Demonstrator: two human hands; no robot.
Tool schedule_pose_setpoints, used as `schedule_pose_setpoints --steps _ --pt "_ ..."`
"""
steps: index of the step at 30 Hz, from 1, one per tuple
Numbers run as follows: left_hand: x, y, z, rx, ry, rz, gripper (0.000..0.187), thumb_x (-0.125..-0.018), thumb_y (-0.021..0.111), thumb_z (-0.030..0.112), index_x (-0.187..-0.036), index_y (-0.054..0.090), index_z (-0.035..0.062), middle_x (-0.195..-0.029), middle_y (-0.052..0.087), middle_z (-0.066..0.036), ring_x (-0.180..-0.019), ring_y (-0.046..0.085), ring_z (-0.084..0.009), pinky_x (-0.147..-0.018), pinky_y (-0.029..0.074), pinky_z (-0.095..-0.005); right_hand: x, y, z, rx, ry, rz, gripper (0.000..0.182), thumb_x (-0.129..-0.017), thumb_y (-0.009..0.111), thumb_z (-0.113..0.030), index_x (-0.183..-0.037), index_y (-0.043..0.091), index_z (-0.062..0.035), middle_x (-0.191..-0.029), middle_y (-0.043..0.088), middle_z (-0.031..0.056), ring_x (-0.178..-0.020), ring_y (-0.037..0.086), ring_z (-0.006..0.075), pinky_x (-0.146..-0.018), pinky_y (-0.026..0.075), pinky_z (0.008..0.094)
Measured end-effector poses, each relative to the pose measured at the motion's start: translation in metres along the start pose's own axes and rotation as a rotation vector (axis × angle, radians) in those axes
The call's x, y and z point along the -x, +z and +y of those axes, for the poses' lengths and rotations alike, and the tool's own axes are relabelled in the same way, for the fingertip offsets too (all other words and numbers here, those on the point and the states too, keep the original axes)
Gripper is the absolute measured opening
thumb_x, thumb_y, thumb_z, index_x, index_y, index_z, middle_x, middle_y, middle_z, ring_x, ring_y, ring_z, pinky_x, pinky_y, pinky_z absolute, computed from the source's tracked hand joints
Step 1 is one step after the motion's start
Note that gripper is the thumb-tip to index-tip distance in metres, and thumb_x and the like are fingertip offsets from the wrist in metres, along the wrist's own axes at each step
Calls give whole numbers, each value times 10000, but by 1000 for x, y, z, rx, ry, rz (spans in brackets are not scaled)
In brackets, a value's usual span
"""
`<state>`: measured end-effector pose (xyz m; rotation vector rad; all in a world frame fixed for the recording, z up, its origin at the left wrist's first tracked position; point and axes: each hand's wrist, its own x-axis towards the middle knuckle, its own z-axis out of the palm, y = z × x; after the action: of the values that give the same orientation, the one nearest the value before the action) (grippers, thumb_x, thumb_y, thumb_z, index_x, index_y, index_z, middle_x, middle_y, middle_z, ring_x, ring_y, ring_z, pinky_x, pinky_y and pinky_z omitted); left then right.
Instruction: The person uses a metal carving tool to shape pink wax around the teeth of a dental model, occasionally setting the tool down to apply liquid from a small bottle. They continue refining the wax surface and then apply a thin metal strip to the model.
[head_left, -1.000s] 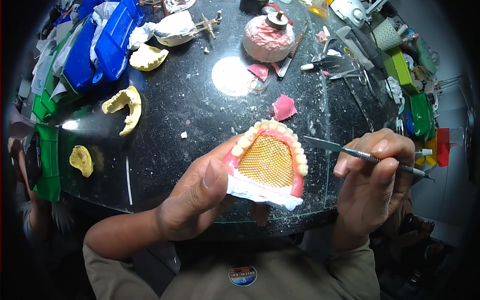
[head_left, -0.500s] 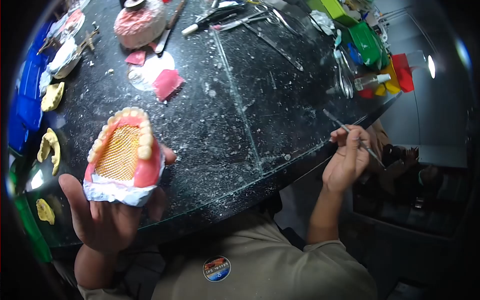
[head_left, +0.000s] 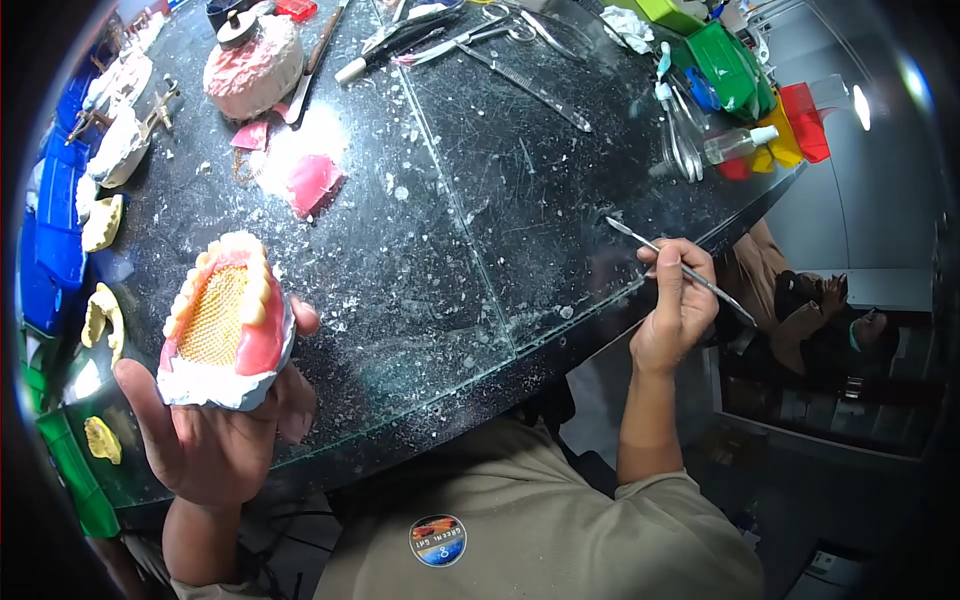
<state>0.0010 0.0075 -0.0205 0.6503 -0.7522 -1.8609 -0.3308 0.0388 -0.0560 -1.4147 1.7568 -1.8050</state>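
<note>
1. Supporting the denture model (head_left: 212, 332) from below, the left hand (head_left: 220, 460) is partly closed around it. The thumb stands out at its left; fingers show behind and beside its right side.
2. The right hand (head_left: 672, 310) is clamped on the slim metal instrument (head_left: 635, 236), thumb against fingers, well apart from the model.
3. The model is raised above the near left part of the black surface (head_left: 420, 320). Its teeth (head_left: 260, 300) and gold mesh (head_left: 210, 325) face up.
4. Handling, as judged: moderately light and rigid; the white base (head_left: 220, 388) is likely brittle, the pink gum portion (head_left: 262, 350) smooth, possibly waxy and easily marked. Grip the base at its sides; avoid pressing teeth or mesh.
5. Pink pieces (head_left: 314, 183) lie beyond the model, near the knife (head_left: 315, 60) and pink-topped block (head_left: 255, 75). Yellowish casts (head_left: 103, 222) lie to the left.
</note>
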Motion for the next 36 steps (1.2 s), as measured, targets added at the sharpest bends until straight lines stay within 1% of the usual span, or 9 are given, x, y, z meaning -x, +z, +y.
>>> schedule_pose_setpoints --steps 12,18,24,28,29,30,31,34,36 --pt "3 6 0 94 -21 104 833 -861 256 644 -1399 111 25 -1215 413 -284 -595 514 -187 -499 409 -294 -2 -1 -1 -18 10 -11 78 -869 539 -35 -882 561 39 -804 591 86 -728 586 132 -711 469 234" --pt "2 -2 -2 14 2 -27 828 -863 253 640 -1395 132 17 -1227 411 -282 -581 500 -194 -499 405 -293 -1 1 -2 -18 26 0 78 -869 540 -34 -883 562 40 -810 592 78 -727 591 127 -712 471 235" --pt "4 5 2 31 -28 17 830 -861 250 646 -1396 138 21 -1229 419 -286 -610 502 -195 -511 405 -294 0 3 -4 -7 27 12 80 -871 536 -32 -888 560 43 -812 593 75 -731 586 119 -714 468 232" --pt "6 18 3 138 -130 164 890 -830 276 684 -1391 139 7 -1218 424 -309 -691 546 -217 -567 431 -297 -1 1 0 1 50 34 68 -873 528 -26 -891 558 32 -824 593 77 -737 566 111 -697 433 213" --pt "4 6 3 86 -97 -56 900 -824 279 691 -1390 140 6 -1224 424 -301 -811 580 -239 -637 450 -303 -1 2 -1 -16 59 -2 77 -877 523 -37 -890 557 30 -825 592 78 -741 560 110 -691 428 216" --pt "5 1 -1 173 -92 -69 893 -830 267 683 -1386 141 -5 -1235 420 -292 -988 558 -280 -697 459 -323 -1 2 -2 -31 65 -37 86 -881 518 -48 -889 556 28 -825 591 80 -745 554 109 -685 423 218" --pt "5 3 3 54 -110 -53 892 -832 263 678 -1386 137 -9 -1239 418 -293 -1046 528 -293 -705 460 -330 -1 1 -4 -28 75 -38 109 -888 507 -70 -884 555 28 -827 588 87 -744 548 113 -687 422 226" --pt "3 -1 6 -100 -120 -90 885 -834 266 668 -1384 143 -14 -1254 413 -296 -1127 478 -322 -698 467 -341 -7 19 -25 -253 47 -69 182 -919 461 -154 -921 504 23 -785 562 108 -724 534 152 -669 427 253" --pt "4 -2 6 -117 -131 -102 883 -833 272 668 -1381 152 -14 -1256 417 -292 -1112 491 -315 -688 468 -339 -17 39 -51 -355 -63 -235 215 -923 470 -200 -924 480 15 -771 562 123 -709 557 168 -645 445 272"
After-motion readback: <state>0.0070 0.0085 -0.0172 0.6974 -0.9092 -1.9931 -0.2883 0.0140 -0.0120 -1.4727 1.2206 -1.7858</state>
